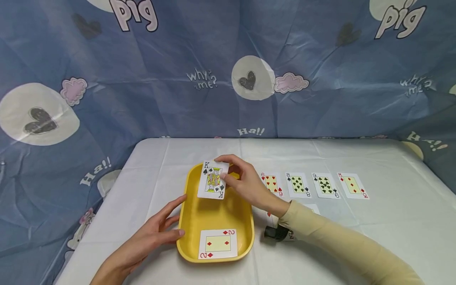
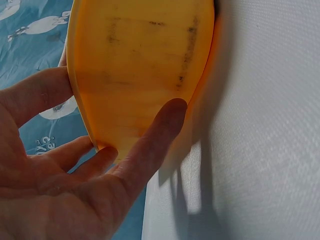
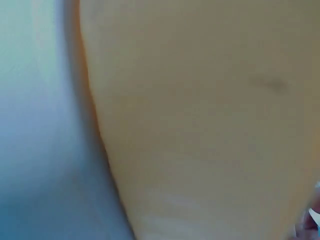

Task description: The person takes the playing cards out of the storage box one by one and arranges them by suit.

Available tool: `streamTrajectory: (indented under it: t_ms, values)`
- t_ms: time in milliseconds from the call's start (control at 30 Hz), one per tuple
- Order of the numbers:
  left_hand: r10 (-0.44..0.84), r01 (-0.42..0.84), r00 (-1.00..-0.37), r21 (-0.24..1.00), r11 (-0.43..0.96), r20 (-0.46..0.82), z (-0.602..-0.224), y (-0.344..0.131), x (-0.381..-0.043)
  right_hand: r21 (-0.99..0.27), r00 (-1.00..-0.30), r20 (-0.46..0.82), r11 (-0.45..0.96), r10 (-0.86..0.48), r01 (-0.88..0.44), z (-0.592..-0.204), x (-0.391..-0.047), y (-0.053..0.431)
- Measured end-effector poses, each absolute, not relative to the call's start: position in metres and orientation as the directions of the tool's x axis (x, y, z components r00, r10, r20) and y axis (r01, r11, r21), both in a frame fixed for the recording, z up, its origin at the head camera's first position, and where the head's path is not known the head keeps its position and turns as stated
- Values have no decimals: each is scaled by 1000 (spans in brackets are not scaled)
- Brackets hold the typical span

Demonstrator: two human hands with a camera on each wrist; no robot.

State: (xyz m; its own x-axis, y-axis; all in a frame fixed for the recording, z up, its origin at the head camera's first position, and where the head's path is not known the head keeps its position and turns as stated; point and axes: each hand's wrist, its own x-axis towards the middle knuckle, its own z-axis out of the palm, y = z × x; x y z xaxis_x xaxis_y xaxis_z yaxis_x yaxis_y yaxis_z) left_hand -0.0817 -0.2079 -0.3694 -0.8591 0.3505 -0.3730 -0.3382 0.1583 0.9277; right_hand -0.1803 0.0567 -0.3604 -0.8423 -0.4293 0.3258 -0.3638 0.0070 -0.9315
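Observation:
My right hand [image 1: 246,180] pinches a king of spades [image 1: 206,188], face up, over the far part of a yellow tray [image 1: 192,213]. A two of diamonds [image 1: 218,244] lies face up at the tray's near end. My left hand [image 1: 149,235] rests its fingertips on the tray's left side. The left wrist view shows that hand's fingers [image 2: 155,135] spread along the yellow outer wall. In the right wrist view the tray wall [image 3: 200,125] takes up most of the picture, with only a sliver of the hand at the lower right.
Right of the tray, a row holds a six of hearts [image 1: 271,184], a black eight [image 1: 297,185], a black nine [image 1: 325,185] and a diamonds card [image 1: 352,185]. More cards [image 1: 314,208] are partly hidden under the right forearm. A patterned blue cloth [image 1: 213,111] hangs behind the white table [image 1: 392,221].

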Motion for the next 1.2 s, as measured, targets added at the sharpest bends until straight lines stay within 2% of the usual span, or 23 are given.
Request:
streamTrajectory:
  t_ms: [400, 567, 767, 900, 1000, 1200]
  values:
    - [357, -339, -856, 928, 157, -374, -370, -209, -82, -971, -887, 181, 68, -425, -231, -353, -176, 119]
    - [358, -341, -855, 927, 159, -376, -370, -209, -83, -970, -912, 122, 148, -393, -193, -356, -168, 152]
    - [363, -342, -852, 926, 156, -376, -370, -209, -82, -978, -918, 54, 163, -394, -128, -369, -156, 184]
    - [360, -346, -852, 924, 160, -381, -369, -209, -83, -968, -924, 13, 227, -381, -107, -381, -148, 203]
    - [354, -347, -853, 923, 165, -383, -369, -209, -83, -956, -934, -11, 279, -358, -95, -387, -143, 212]
    - [349, -347, -854, 922, 169, -386, -369, -208, -84, -954, -934, -62, 295, -352, -48, -395, -138, 224]
